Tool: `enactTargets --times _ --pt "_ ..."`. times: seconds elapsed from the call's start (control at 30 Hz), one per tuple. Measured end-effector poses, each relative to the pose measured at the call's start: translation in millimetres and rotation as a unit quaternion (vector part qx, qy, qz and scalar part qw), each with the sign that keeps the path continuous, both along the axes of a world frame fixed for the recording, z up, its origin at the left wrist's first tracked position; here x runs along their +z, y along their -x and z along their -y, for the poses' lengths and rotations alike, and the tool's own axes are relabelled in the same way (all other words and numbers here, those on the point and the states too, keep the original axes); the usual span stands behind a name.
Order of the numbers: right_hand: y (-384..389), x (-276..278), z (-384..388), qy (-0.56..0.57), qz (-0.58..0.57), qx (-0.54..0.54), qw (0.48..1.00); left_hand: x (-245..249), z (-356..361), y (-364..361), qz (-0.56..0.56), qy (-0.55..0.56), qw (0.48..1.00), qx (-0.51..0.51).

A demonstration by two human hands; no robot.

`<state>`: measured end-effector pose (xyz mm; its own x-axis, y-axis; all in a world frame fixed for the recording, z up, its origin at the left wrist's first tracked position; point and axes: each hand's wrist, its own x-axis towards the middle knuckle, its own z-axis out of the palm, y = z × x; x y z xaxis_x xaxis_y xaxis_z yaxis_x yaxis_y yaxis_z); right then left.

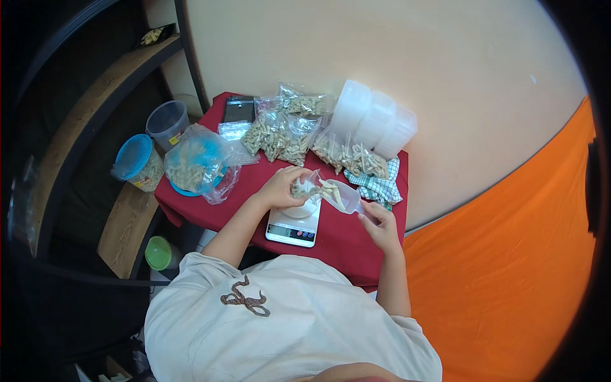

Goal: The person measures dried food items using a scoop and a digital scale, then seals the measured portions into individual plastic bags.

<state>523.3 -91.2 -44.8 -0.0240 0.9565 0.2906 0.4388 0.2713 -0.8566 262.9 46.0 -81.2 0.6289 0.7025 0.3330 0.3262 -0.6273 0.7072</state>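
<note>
My left hand (pixel 284 188) is closed on a small clear plastic bag (pixel 307 184) with some pale snack pieces inside. The handle of a translucent scoop (pixel 347 195) is gripped in my right hand (pixel 382 225). Pale stick-shaped pieces lie in the scoop, and its mouth is at the bag's opening. Below the bag stands a white digital kitchen scale (pixel 290 235), its display too small to read. Behind my hands are filled clear bags (pixel 273 137) and more filled bags (pixel 347 155) of the same kind of pieces.
A red cloth (pixel 254 219) covers the table. Translucent containers (pixel 372 118) and a checked cloth (pixel 382 184) sit at the right. A large bag of pieces (pixel 194 165) rests on a blue plate at the left. Beyond are a blue-lidded tub (pixel 137 162) and wooden shelves (pixel 114 76).
</note>
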Motion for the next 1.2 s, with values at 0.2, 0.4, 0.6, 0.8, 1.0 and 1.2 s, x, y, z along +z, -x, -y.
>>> enactTargets --times 0.2,0.4,0.6,0.8,1.0,1.2 --pt "3.0 15.6 -4.5 0.010 -0.018 0.006 1.000 -11.0 6.8 9.4 0.174 0.011 0.985 0.006" --pt "18.3 23.8 -21.2 0.011 -0.073 0.011 0.997 3.1 22.9 41.0 0.220 -0.016 0.975 -0.029" --pt "65.7 33.8 -53.6 0.072 0.086 0.063 0.992 15.2 42.7 85.0 0.200 0.046 0.974 -0.099" --pt "184.6 21.7 -129.2 0.002 0.222 0.211 0.952 19.7 41.0 122.7 0.172 0.028 0.971 -0.161" --pt "252.3 12.9 -144.2 -0.098 0.410 0.131 0.897 15.4 36.0 146.3 0.153 0.055 0.968 -0.190" --pt "208.1 1.4 -106.7 -0.041 0.211 0.068 0.974 17.5 24.4 129.9 0.184 0.008 0.957 -0.224"
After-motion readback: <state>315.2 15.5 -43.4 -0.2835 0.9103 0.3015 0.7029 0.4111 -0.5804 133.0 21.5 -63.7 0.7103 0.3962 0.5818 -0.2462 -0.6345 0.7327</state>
